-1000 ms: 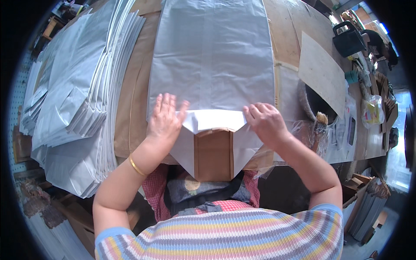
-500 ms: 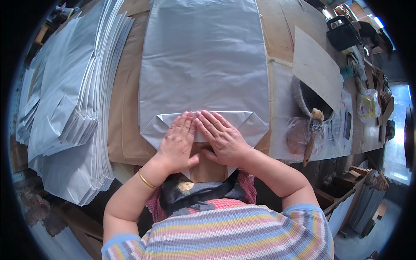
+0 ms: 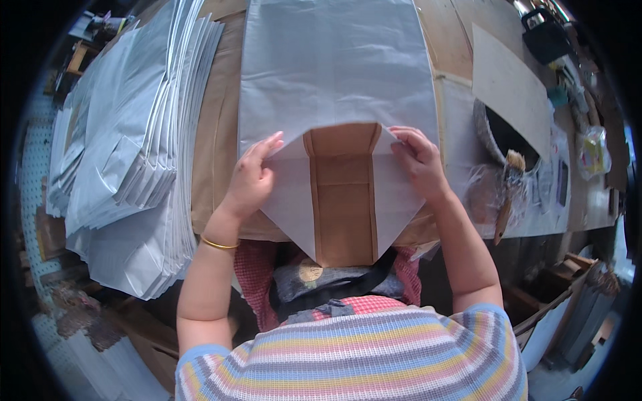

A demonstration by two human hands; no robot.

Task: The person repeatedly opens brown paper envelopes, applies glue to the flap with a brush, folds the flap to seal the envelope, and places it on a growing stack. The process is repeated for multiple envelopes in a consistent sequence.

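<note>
Across the brown tabletop (image 3: 449,47), light falls on paper, tools and a long silver-white bag (image 3: 338,73), which lies flat in front of me with its near end toward my body. That end is spread out into a diamond shape, a brown panel (image 3: 344,200) running down its middle between two pale sides, its lowest part reaching over the edge just in front of my red-checked apron (image 3: 254,287).

My right hand (image 3: 421,160) is closed on the upper right edge of the spread end, its fingers bent over the rim. My left hand (image 3: 254,175) is half curled at the upper left edge, fingers touching it; I cannot tell whether the thumb is pinching the bag from below. A gold bangle (image 3: 219,244) circles my left wrist.

To my left lies a thick, fanned pile of folded silver bags (image 3: 127,134), with brown paper (image 3: 215,147) between it and my work. To my right, a pale board (image 3: 508,87) partly covers a dark basin (image 3: 493,132), and a brush (image 3: 513,164) leans beside it, bristles up, near some clear plastic (image 3: 481,194).
</note>
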